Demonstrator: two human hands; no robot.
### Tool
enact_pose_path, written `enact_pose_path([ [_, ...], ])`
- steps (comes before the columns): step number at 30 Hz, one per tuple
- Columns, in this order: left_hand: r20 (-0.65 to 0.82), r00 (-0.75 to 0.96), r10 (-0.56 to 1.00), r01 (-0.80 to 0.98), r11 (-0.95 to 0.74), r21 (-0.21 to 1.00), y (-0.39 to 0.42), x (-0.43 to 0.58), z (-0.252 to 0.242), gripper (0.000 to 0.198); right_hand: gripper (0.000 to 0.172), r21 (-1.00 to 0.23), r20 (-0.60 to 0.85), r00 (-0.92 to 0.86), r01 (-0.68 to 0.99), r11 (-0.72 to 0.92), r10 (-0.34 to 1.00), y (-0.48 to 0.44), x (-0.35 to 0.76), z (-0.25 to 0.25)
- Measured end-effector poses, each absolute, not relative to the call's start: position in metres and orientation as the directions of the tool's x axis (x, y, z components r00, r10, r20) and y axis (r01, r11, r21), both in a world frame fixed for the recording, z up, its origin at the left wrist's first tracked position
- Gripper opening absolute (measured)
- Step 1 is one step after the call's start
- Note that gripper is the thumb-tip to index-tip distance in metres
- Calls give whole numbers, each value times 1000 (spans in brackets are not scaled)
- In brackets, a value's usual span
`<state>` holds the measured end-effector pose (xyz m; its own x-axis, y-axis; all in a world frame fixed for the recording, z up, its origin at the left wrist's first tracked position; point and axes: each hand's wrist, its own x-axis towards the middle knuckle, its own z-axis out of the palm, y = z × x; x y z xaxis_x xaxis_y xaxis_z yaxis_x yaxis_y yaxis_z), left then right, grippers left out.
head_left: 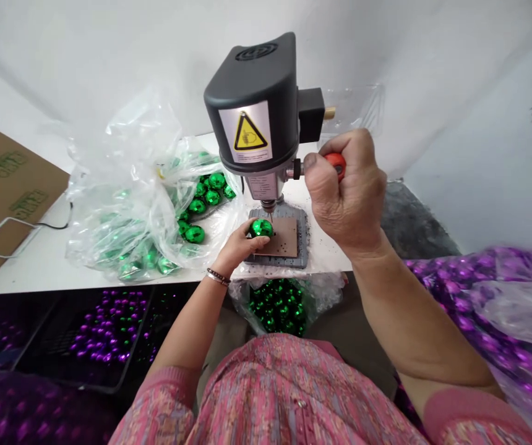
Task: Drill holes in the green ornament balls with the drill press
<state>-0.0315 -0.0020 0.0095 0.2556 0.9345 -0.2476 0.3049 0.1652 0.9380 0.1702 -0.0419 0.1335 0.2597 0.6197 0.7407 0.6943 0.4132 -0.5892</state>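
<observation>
Drill head [252, 99] blocks way straight down to board [285, 238]. L hand [242, 242] w/ green ball [261, 228] takes up board's L side. Clear bag [122, 228] crowds worktop [328, 253] further L; cardboard box [10, 191] at far L end. R hand [349, 191] on red knob [337, 165] bars upper R. Open: low strip R of base [303, 258], specks only. Wall [154, 49] behind.

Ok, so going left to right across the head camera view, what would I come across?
Cardboard box, clear plastic bag of green balls, left hand, faceted green ball in its fingers, right hand, purple balls under clear plastic.
</observation>
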Motion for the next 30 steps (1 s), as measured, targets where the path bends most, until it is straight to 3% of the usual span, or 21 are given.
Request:
enact_pose_path([
  [8, -127, 150, 981, 611, 9, 792, 2, -16, 13, 72, 26, -577, 741, 243, 708, 407, 626, -43, 172, 136],
  [17, -4, 345, 939, 713, -260, 651, 17, -3, 12, 69, 24, -589, 700, 250, 731, 343, 669, -44, 173, 134],
  [23, 0, 337, 942, 647, -232, 726, 16, 0, 8, 71, 20, -523, 798, 194, 695, 494, 571, -46, 173, 129],
  [30, -21, 312, 950, 650, -198, 733, 13, -1, 6, 64, 27, -469, 765, 143, 792, 391, 627, -52, 177, 103],
])
